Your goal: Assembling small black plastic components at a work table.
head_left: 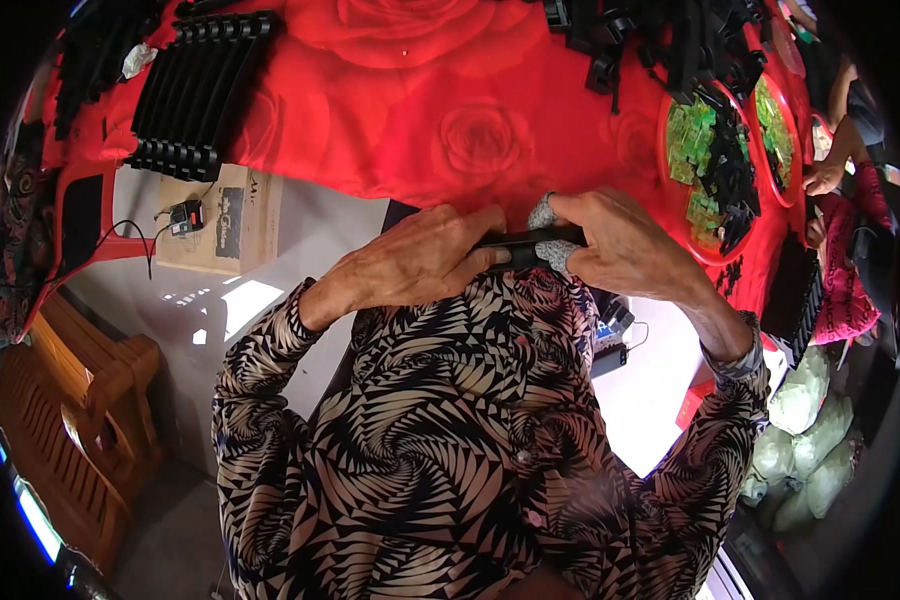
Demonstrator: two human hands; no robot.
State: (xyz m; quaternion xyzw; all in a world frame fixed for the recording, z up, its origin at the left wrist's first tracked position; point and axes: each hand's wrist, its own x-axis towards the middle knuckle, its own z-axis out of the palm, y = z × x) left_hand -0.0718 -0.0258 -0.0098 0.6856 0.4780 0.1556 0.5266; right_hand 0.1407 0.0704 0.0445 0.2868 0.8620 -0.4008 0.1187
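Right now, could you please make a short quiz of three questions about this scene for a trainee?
1. True or false: both hands hold the black strip.
2. Which covers the table? A) red rose cloth B) bare wood C) white paper
3. What sits on the round red tray at the right?

Key:
1. True: left hand and right hand grip it.
2. A
3. Green pieces and black parts.

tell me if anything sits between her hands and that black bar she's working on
Nothing visible does. The left hand and the right hand both already grip the black bar, one at each end. Only grey finger covers on the right hand lie between skin and bar.
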